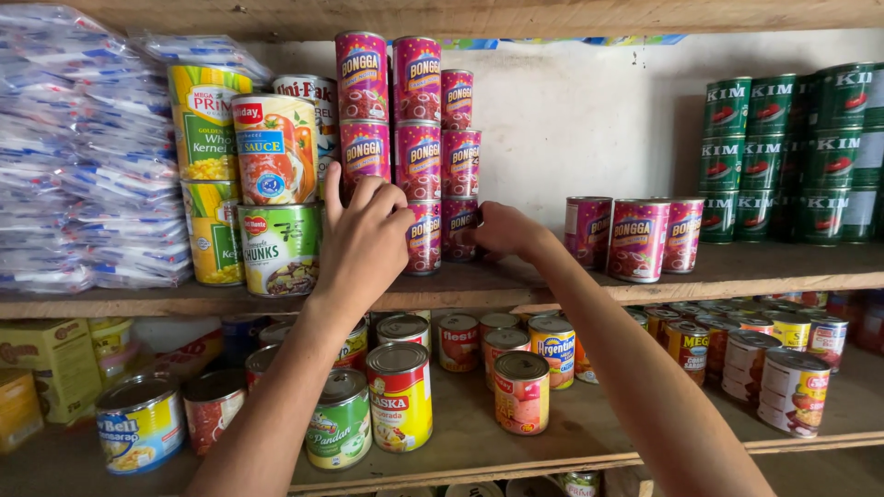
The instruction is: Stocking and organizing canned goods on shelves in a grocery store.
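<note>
1. left hand (361,241): raised to the upper shelf (755,267), fingers curled against the foot of the stack of pink cans (419,147). it seems to cup the lowest can of the left column, which it hides; whether the fingers close fully round it cannot be told.
2. right hand (502,230): on the other side of the same stack, fingers bent in at the bottom row, touching the lowest pink can (458,225) on the right. grip hidden; firm hold or mere steadying cannot be told.
3. lower shelf (516,446), nearest the camera: loose upright cans, among them a red and yellow can (401,398), a green can (340,431), a blue and yellow can (140,423) and a small red can (521,394). more mixed cans run off to the right.
4. upper shelf, left of the hands: a green can of fruit chunks (280,248) under a can of sauce (274,147), with yellow corn cans (204,120) beside them; piled clear bags (74,147) at the far left.
5. upper shelf, right of the hands: three pink cans (635,237) standing apart from the stack, then stacked dark green cans (792,152) at the far right.
6. progress, as judged: the pink stack stands three high and several columns wide, so most of it looks built; the three stray cans are not yet joined to it.
</note>
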